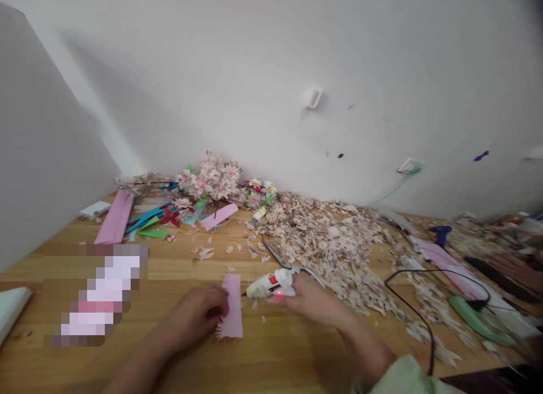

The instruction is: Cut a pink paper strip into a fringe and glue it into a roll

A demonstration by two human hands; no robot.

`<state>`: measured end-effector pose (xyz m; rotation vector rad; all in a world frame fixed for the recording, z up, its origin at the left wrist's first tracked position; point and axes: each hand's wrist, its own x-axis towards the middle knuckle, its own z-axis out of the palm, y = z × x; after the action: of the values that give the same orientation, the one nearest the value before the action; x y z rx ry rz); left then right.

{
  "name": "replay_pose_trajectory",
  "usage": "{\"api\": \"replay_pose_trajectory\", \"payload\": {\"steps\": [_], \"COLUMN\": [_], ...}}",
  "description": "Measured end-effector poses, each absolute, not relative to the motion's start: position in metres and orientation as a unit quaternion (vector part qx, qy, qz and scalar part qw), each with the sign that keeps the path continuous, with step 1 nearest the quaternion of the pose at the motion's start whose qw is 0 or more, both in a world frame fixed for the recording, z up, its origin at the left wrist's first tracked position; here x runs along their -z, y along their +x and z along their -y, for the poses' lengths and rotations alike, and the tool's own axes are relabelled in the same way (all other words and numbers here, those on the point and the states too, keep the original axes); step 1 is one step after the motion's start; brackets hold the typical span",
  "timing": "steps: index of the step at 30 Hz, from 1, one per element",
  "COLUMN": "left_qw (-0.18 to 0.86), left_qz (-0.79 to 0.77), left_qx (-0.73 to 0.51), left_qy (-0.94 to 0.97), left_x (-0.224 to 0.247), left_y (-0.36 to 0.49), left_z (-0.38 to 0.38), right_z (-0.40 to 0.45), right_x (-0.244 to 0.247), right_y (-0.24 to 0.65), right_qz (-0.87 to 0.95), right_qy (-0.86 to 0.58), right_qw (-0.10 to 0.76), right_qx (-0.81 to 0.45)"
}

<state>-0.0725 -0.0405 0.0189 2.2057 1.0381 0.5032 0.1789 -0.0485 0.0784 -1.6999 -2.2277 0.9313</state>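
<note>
A pink paper strip (235, 306) with a fringed left edge lies upright on the wooden table. My left hand (203, 314) is at its fringed side, fingers curled and touching the paper; whether they pinch it is hard to see. My right hand (306, 299) is closed round a white glue gun (269, 285) with a small red light, its nozzle pointing left close to the strip's right edge. Just behind the gun lie open metal scissors (283, 260), partly covered by the gun and hand.
Dried petals or shavings (322, 241) spread over the table's back and right. Paper flowers (216, 176), coloured strips (148, 219) and a pink strip (114, 217) lie at back left. A black cable (418, 309) and green object (477, 323) are at right.
</note>
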Motion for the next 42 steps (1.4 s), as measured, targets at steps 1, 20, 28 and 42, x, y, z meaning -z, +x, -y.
{"api": "replay_pose_trajectory", "payload": {"steps": [1,20,28,42], "left_qw": [0.321,0.342,0.329,0.342], "left_qz": [-0.395,-0.449,-0.490,-0.500], "left_qx": [-0.194,-0.282,-0.303,-0.341], "left_qy": [0.839,0.776,0.748,0.719], "left_x": [-0.019,-0.006,-0.004,-0.010], "left_y": [-0.072,-0.080,-0.081,-0.077], "left_z": [0.041,0.035,0.032,0.034], "right_z": [0.050,0.064,0.039,0.031], "right_x": [-0.077,-0.011,0.000,0.005], "right_y": [0.185,0.276,0.234,0.224], "right_qz": [0.739,0.577,0.655,0.665], "right_qy": [-0.575,-0.692,-0.679,-0.675], "right_qw": [0.127,0.349,0.276,0.269], "right_qx": [-0.327,-0.260,-0.183,-0.171]}}
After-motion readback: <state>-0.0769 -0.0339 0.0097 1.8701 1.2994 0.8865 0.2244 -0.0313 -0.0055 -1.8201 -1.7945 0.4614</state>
